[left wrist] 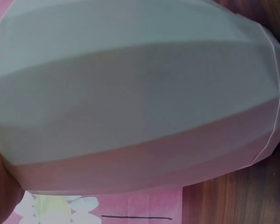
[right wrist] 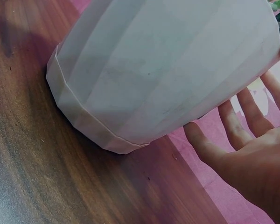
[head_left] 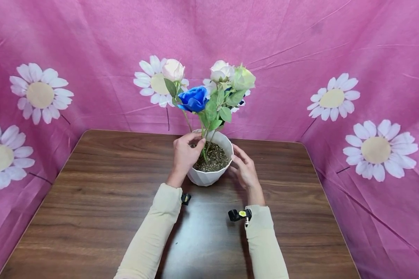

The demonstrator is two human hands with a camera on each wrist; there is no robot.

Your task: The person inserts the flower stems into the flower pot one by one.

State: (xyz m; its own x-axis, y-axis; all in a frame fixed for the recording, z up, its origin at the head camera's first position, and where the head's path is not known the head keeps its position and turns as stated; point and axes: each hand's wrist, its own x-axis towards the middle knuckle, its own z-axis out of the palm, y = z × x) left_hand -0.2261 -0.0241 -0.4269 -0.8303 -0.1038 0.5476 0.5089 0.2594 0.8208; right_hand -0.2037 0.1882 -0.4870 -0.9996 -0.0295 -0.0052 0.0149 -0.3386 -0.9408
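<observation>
In the head view, a white faceted flowerpot filled with dark soil stands on the table. Several artificial roses rise from it: a blue rose, a pale pink rose, a white rose and a yellow-green one. My left hand reaches over the pot's left rim and pinches a green stem below the blue rose. The right hand rests its spread fingers against the pot's right side; the right wrist view shows those fingers along the white wall.
The brown wooden table extends around the pot. Behind it and at both sides hangs a pink cloth printed with large daisies. Small black camera mounts sit at both wrists.
</observation>
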